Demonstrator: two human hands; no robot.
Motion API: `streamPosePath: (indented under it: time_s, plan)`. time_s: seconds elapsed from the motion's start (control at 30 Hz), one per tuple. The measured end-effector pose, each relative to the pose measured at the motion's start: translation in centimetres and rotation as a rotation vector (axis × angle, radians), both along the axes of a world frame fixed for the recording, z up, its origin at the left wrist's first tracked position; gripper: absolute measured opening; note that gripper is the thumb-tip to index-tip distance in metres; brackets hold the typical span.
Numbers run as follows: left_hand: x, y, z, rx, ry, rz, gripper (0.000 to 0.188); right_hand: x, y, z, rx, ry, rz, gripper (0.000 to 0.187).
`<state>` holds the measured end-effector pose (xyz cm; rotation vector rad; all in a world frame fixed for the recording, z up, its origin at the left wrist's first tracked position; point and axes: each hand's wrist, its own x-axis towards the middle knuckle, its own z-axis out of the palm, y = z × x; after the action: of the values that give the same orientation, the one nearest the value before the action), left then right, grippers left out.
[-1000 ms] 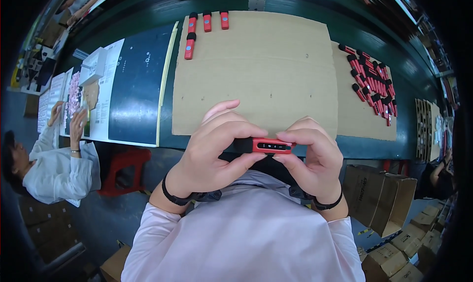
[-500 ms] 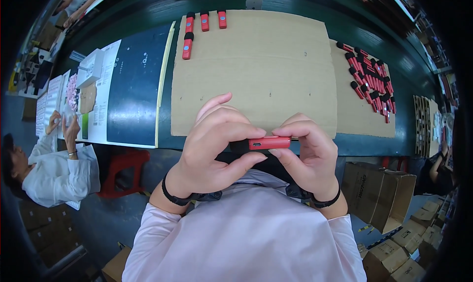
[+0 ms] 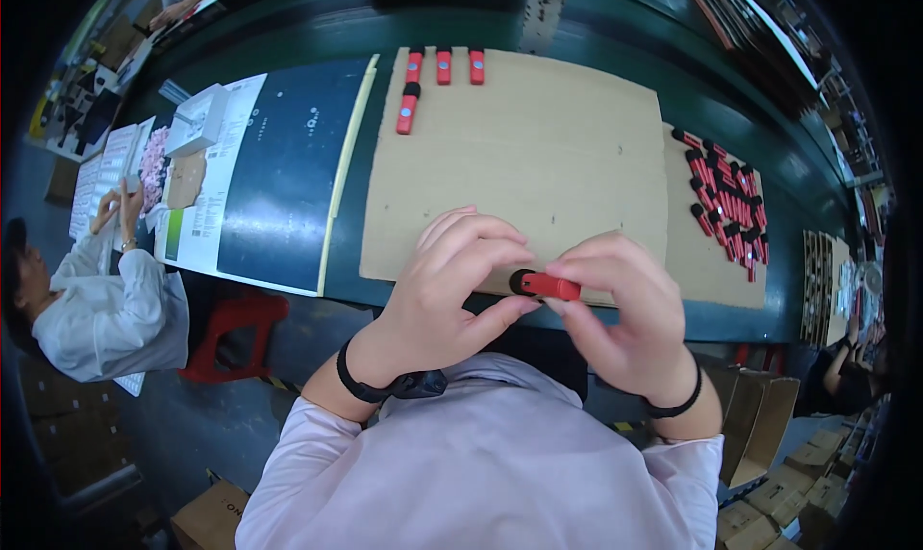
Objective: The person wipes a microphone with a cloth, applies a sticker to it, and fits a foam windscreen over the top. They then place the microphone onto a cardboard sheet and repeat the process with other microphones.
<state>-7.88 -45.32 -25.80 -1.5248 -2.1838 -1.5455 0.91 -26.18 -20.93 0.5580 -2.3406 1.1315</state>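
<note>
Presently pinching red device point(image 3: 554, 287) at its three o'clock with right hand point(image 3: 630, 310). Holding left hand point(image 3: 452, 286) at nine o'clock, fingers parted. Preferably gripping mid-body, sparing black end point(image 3: 519, 282).

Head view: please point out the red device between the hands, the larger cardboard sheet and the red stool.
Red device point(image 3: 555, 287), head view: on its red body.
Larger cardboard sheet point(image 3: 524, 156), head view: on its bare middle.
Red stool point(image 3: 252, 311), head view: on its upper part.
</note>
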Motion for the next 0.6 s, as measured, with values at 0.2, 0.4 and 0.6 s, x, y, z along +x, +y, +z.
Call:
streamPosePath:
  time_s: [0.2,0.4,0.6]
  plan:
    - [-1.1,-1.4,-1.0,-0.308,0.195,0.167,0.054,-5.0,1.4,1.8,0.039,-0.257,-0.151,0.022]
    - [-1.2,-1.5,-1.1,-0.447,0.276,0.135,0.056,-13.8,3.3,1.4,0.115,-0.381,-0.257,0.017]
    - [-1.4,-1.5,-2.1,-0.491,0.259,0.085,0.057,-17.3,4.5,-2.7,0.428,-0.195,-0.233,0.016]
